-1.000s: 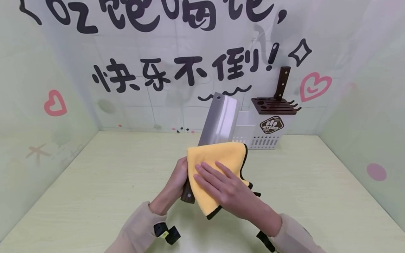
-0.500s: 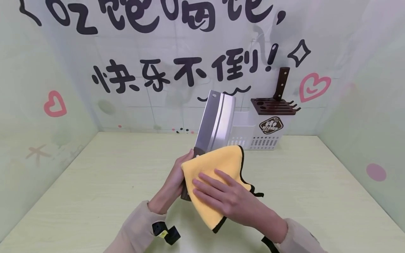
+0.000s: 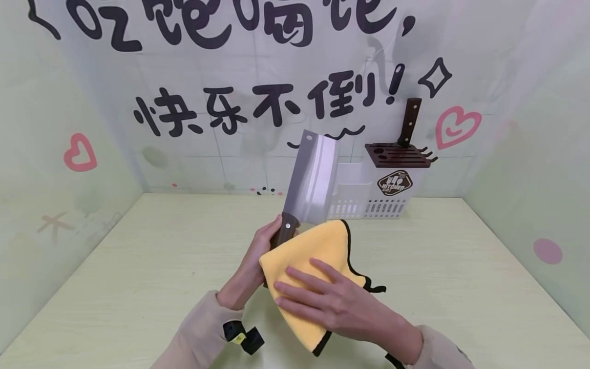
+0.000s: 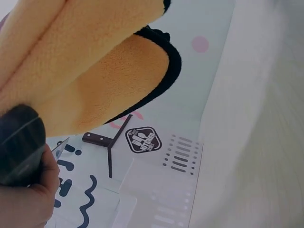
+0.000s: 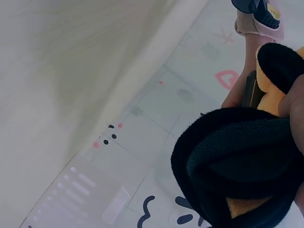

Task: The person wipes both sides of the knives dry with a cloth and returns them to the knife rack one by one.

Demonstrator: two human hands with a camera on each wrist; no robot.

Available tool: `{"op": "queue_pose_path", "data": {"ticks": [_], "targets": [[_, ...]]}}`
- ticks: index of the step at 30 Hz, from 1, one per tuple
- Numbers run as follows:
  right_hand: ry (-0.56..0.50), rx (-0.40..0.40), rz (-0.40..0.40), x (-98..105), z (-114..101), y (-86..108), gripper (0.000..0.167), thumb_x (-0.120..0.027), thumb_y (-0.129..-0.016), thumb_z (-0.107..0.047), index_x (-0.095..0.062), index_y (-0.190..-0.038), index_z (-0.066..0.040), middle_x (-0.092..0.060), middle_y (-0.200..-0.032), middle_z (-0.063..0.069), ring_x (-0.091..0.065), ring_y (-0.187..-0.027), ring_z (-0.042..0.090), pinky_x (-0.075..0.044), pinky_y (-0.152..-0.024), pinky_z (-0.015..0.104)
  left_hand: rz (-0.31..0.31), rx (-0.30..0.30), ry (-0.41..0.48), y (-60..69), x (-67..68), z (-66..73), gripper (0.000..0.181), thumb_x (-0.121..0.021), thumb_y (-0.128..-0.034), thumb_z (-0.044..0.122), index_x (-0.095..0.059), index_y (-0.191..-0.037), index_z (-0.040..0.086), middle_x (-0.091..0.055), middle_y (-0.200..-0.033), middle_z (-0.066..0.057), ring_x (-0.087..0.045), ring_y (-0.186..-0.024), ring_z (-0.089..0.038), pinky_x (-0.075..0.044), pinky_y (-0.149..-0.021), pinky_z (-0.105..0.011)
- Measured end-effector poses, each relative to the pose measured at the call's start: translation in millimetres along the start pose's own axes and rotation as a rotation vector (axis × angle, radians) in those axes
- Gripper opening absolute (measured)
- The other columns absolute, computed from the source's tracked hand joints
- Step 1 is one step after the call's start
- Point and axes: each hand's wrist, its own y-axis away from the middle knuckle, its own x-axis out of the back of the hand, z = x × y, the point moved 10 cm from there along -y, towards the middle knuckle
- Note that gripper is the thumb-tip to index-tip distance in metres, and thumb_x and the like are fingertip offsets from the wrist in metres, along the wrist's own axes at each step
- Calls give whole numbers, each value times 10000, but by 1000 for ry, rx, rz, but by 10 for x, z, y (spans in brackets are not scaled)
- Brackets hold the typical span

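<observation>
A cleaver [image 3: 311,179] points blade up and away in the head view, its dark handle [image 3: 287,228] gripped by my left hand [image 3: 251,259]. My right hand [image 3: 343,302] holds a yellow cloth [image 3: 318,243] with black edging over the lower handle, fingers spread along its top; the thumb is hidden beneath. In the left wrist view the cloth [image 4: 109,80] hangs above my left hand [image 4: 28,204] and the dark handle end [image 4: 21,142]. Folded dark cloth [image 5: 228,147] fills much of the right wrist view, beside my right hand [image 5: 297,109].
Behind and right of the blade, a white perforated basket [image 3: 352,192] stands by the back wall. A dark slotted rack [image 3: 398,155] sits on its right part, with a brown-handled tool [image 3: 409,123] upright in it. The pale tabletop [image 3: 161,271] meets walls on three sides.
My right hand and the cloth have slid down and left, off the lower blade onto the handle, uncovering the handle's top. The cleaver has shifted slightly left; my left hand keeps its grip.
</observation>
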Motion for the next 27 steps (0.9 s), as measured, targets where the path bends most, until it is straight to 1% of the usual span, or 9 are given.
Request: {"op": "queue_pose_path", "data": {"ticks": [3, 6, 9, 12, 17, 20, 27], "targets": [[24, 20, -4, 7, -17, 1, 398, -263, -957, -32, -503, -1251, -153, -465, -1308, 5, -421, -1212, 215, -362, -950, 445, -5, 6, 10, -4, -3, -14, 392, -270, -986, 307, -472, -1042, -24, -544, -743, 2, -525, -601, -73, -455, -558, -186], [16, 22, -15, 4, -10, 6, 400, -262, -957, -31, -528, -1228, -157, -467, -1307, 11, -419, -1214, 211, -358, -954, 445, 7, 14, 5, -2, 11, -31, 396, -272, -984, 316, -479, -1039, -16, -544, -743, 2, -525, -597, -76, -456, -557, -189], [8, 14, -22, -8, 11, 13, 399, -260, -958, -34, -537, -1217, -157, -470, -1304, 23, -419, -1213, 210, -360, -953, 438, 50, 22, -7, 0, 52, -51, 382, -301, -976, 325, -509, -1003, 5, -554, -732, 0, -532, -587, -80, -455, -555, -195], [13, 0, -31, -26, 36, 19, 395, -256, -961, -37, -525, -1227, -150, -467, -1305, 25, -420, -1213, 205, -364, -952, 426, 79, 20, -27, 0, 78, -62, 356, -327, -968, 329, -535, -938, 41, -557, -724, 2, -535, -580, -81, -452, -555, -199], [45, -27, -50, -51, 105, 19, 405, -246, -955, -15, -492, -1258, -122, -463, -1311, 18, -417, -1217, 194, -368, -953, 414, 68, 16, -32, -3, 69, -64, 335, -339, -964, 320, -538, -808, 101, -540, -695, 18, -526, -567, -69, -438, -547, -186], [71, -38, -57, -56, 154, 14, 422, -241, -943, 12, -488, -1262, -112, -465, -1310, 19, -418, -1215, 195, -370, -952, 418, 63, 9, -30, -7, 68, -68, 324, -349, -960, 307, -528, -770, 115, -529, -681, 23, -525, -564, -66, -434, -545, -183], [84, -77, -58, -58, 292, -6, 430, -248, -932, 18, -528, -1230, -114, -477, -1301, 24, -422, -1212, 201, -371, -947, 431, 84, -24, -72, -21, 80, -72, 303, -362, -952, 281, -544, -828, 73, -535, -708, -1, -535, -598, -86, -443, -560, -208]]}}
